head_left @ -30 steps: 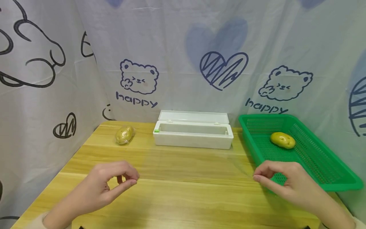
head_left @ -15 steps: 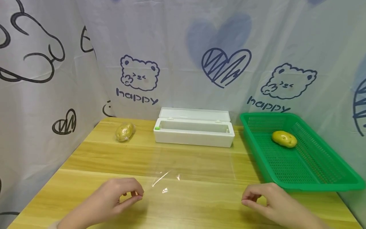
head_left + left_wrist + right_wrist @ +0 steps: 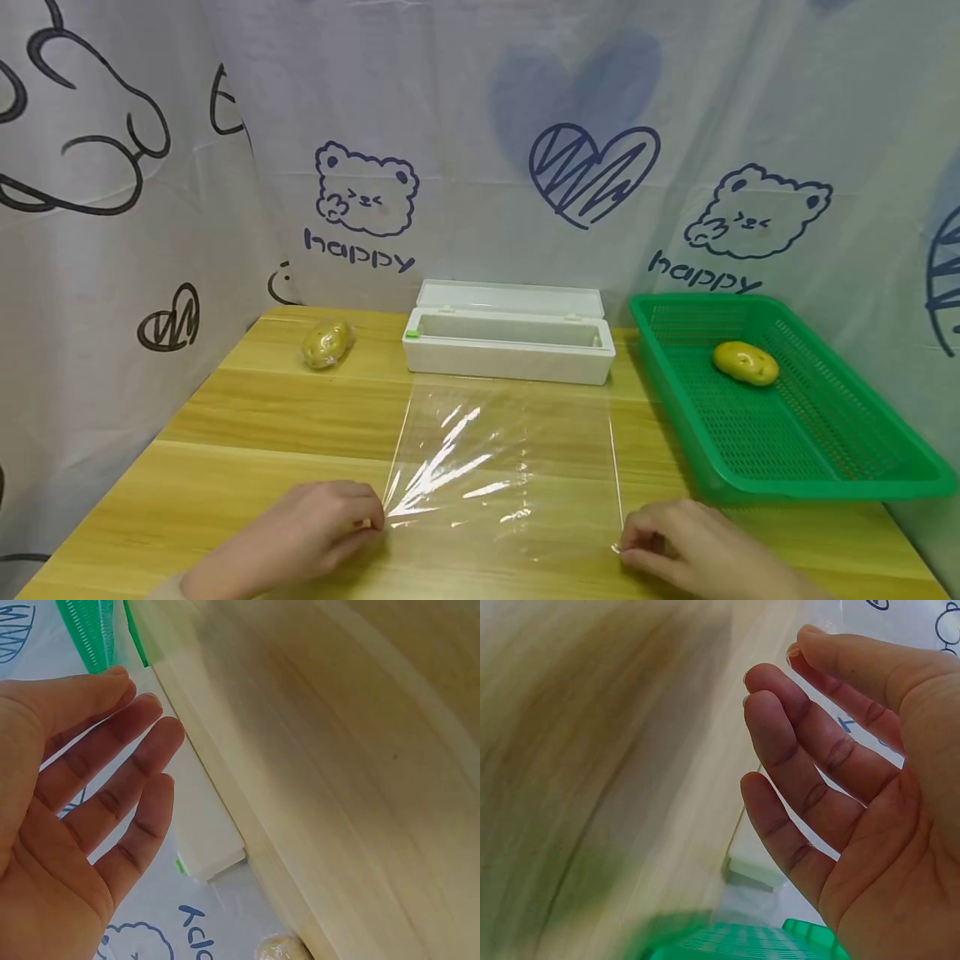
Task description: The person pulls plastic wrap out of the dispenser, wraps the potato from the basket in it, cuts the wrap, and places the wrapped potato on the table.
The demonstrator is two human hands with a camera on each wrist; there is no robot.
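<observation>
A clear sheet of plastic wrap stretches over the wooden table in the head view, running from the front of a white wrap dispenser box towards me. My left hand pinches its near left corner between thumb and index finger. At the near right corner, my right hand pinches the film the same way. In the left wrist view the other fingers of that hand are loosely bent and spread. The right wrist view shows the right hand's remaining fingers likewise bent apart. The dispenser's lid is raised at the back.
A potato wrapped in film lies at the table's back left. To the right stands a green plastic basket with one bare potato inside. A printed white curtain closes off the back and sides.
Both hands have come nearer to me and lower towards the table, drawing the film out from the dispenser. The sheet now lies stretched with bright creases by the left hand.
</observation>
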